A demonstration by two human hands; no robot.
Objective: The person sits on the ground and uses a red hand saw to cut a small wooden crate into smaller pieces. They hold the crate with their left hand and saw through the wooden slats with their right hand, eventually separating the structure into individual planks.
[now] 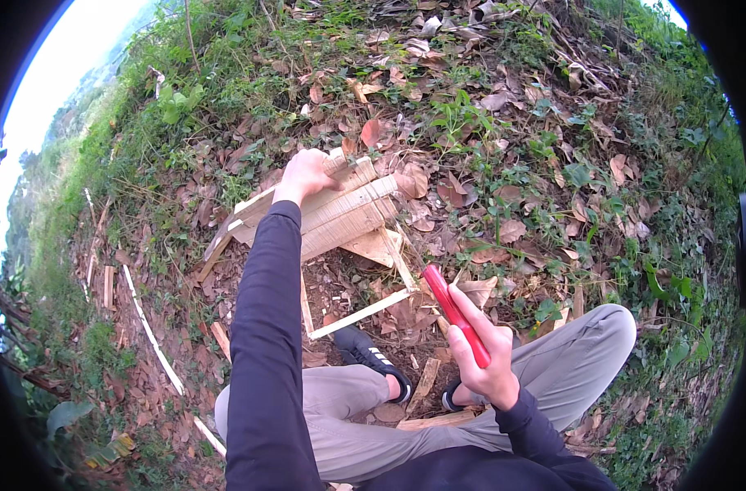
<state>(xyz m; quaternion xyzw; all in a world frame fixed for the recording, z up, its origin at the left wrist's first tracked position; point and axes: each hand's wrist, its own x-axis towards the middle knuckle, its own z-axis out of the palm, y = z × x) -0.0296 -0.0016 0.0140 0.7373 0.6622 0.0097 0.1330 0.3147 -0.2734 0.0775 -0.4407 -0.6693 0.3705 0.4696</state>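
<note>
My left hand (pixel 306 175) reaches forward, its fingers closed over the far edge of a small structure of pale wooden slats (pixel 348 214). The slats lie side by side and form a slanted panel. Thin wooden strips (pixel 363 314) make a frame at its near side. In my right hand (pixel 486 360) is a red-handled tool (pixel 457 317), gripped with the thumb along the handle. It points forward and left at the frame's near right corner. Its working end is too thin to make out against the leaves.
Dry leaves (pixel 512 230) and green plants cover the sloping ground. Loose wood strips (pixel 154 334) lie at the left, and wood scraps (pixel 424 383) between my feet. My shoe (pixel 371 360) rests close to the frame, and my bent knee (pixel 606 327) is at the right.
</note>
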